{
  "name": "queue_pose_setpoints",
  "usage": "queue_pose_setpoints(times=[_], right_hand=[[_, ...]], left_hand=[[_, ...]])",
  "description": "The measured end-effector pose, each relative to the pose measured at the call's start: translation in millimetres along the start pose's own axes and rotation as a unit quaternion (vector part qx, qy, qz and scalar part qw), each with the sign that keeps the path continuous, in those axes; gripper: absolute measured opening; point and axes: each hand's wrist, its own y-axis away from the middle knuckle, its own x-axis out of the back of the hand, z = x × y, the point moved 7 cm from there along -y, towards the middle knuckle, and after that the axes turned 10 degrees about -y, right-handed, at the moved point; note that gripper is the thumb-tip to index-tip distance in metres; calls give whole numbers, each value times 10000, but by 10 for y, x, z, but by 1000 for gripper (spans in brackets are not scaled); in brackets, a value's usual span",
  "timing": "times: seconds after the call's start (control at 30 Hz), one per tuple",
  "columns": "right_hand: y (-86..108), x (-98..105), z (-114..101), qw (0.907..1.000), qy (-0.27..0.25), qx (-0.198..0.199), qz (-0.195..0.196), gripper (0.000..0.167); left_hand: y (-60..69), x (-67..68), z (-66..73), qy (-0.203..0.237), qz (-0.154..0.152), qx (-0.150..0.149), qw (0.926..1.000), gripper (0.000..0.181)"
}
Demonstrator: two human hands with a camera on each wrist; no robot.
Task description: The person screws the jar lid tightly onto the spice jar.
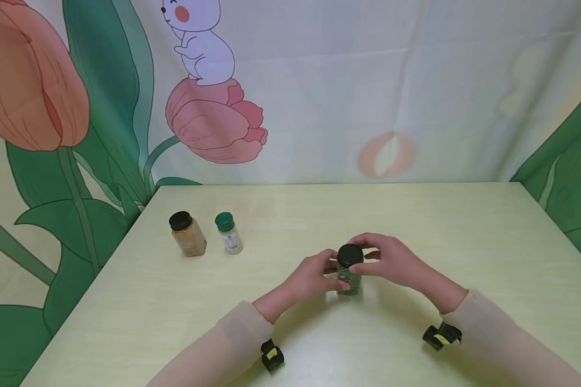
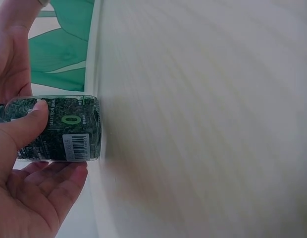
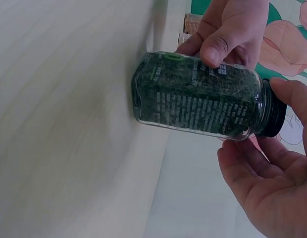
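A clear glass jar [image 1: 354,280] of dried green herbs with a black lid [image 1: 350,254] stands upright near the middle of the table. My left hand [image 1: 312,277] grips the jar's body from the left, its thumb across the printed side in the left wrist view. From the other side, my right hand [image 1: 398,263] holds the black lid, thumb on the near edge. Its fingers curve around behind the lid and neck in the right wrist view. Dark green flakes fill most of the jar [image 3: 193,99], and a barcode label [image 2: 76,147] shows low on it.
Toward the back left of the pale wooden table [image 1: 445,226] stand a black-lidded jar of tan powder [image 1: 190,239] and a smaller green-capped bottle [image 1: 232,240]. A printed curtain [image 1: 314,118] hangs behind the table's far edge. Small black cameras [image 1: 273,356] sit at both wrists.
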Motion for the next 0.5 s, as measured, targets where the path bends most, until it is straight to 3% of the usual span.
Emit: queue_pose_setpoints(times=[0.3, 0.5], right_hand=[[33, -32, -16, 9997, -208, 29, 81, 41], [59, 5, -9, 10000, 4, -31, 91, 50]], left_hand=[[1, -9, -6, 24, 7, 95, 10000, 46], [3, -9, -2, -69, 52, -13, 10000, 46]])
